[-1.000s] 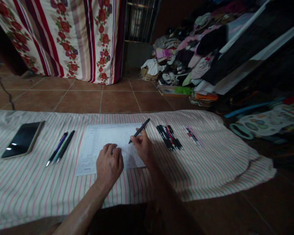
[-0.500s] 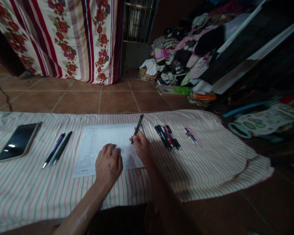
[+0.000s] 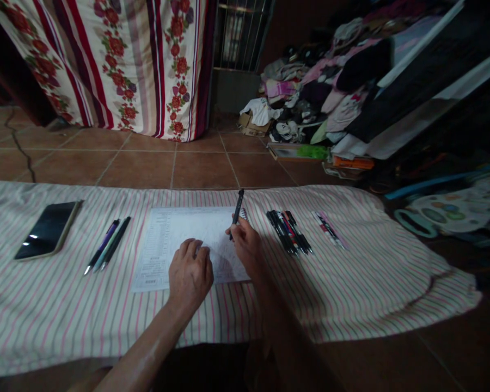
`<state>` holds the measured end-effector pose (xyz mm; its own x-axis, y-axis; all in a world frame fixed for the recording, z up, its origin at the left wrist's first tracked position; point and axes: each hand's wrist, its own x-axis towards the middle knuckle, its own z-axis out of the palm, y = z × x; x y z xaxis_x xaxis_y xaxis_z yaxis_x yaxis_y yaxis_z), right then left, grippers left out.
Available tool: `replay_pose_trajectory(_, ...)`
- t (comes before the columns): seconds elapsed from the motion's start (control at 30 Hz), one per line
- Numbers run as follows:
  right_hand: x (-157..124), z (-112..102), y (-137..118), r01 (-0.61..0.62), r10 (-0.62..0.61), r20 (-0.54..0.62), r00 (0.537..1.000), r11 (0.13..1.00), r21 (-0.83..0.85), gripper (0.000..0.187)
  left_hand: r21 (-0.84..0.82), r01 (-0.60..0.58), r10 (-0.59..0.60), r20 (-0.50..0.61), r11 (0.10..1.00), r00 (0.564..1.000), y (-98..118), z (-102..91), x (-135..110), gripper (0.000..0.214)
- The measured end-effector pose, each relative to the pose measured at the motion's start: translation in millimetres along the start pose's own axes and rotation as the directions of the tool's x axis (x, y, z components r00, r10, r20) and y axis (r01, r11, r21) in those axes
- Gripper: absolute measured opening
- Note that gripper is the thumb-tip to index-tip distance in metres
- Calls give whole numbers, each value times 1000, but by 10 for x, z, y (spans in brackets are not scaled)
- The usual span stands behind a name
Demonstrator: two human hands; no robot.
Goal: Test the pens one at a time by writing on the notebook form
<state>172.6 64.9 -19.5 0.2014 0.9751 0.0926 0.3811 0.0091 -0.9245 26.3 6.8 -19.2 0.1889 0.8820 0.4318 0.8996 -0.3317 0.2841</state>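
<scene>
A printed sheet of paper lies on a pink-striped cloth spread over the floor. My left hand rests palm down on the sheet's near edge, fingers curled loosely against it. My right hand grips a black pen that stands nearly upright, its tip on the paper's right side. A bundle of several dark pens lies just right of that hand.
Three pens and a dark phone lie left of the paper. Another pen lies farther right. Beyond the cloth are brown floor tiles, a floral curtain and a heap of clothes.
My right hand has tipped the black pen from a slant to nearly upright. The left hand has stayed on the paper. The view has shifted slightly.
</scene>
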Motion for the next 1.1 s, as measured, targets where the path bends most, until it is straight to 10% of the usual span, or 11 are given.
replay_pose_trajectory(1.1,6,-279,15,28,-32,-28,999,987,-158,39,38,-53,54,-19,998,998,-21,15,-34,20)
